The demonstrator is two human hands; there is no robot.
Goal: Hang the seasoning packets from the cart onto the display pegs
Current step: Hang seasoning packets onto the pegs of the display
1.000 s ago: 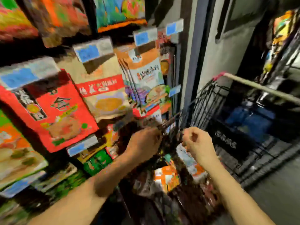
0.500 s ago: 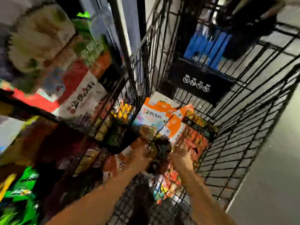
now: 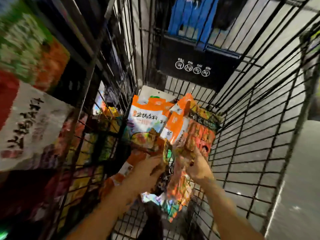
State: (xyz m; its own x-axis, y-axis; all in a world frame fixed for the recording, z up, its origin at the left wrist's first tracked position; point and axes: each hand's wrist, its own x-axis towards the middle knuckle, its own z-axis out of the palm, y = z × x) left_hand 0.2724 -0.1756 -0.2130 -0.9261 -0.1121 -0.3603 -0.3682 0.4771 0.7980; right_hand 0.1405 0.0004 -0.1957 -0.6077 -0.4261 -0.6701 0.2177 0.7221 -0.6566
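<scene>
Both hands are down inside the black wire cart (image 3: 256, 129). My left hand (image 3: 147, 170) grips a dark packet (image 3: 167, 163) that stands on edge between the hands. My right hand (image 3: 197, 165) holds shiny orange-red packets (image 3: 180, 189) on the other side of it. Beyond the hands lies a pile of seasoning packets: an orange-and-white one (image 3: 145, 118) on top, red ones (image 3: 202, 134) to its right. Motion blur hides the fingers' exact hold.
Hanging packets on the display (image 3: 29, 122) fill the left side, pressed close to the cart's left wall. A black sign with round icons (image 3: 194, 68) sits on the cart's far end. Grey floor (image 3: 297, 179) lies to the right.
A second ago both hands were up at the display pegs. The view then swung down into the cart, and the hands have gone into the packet pile and taken hold of packets.
</scene>
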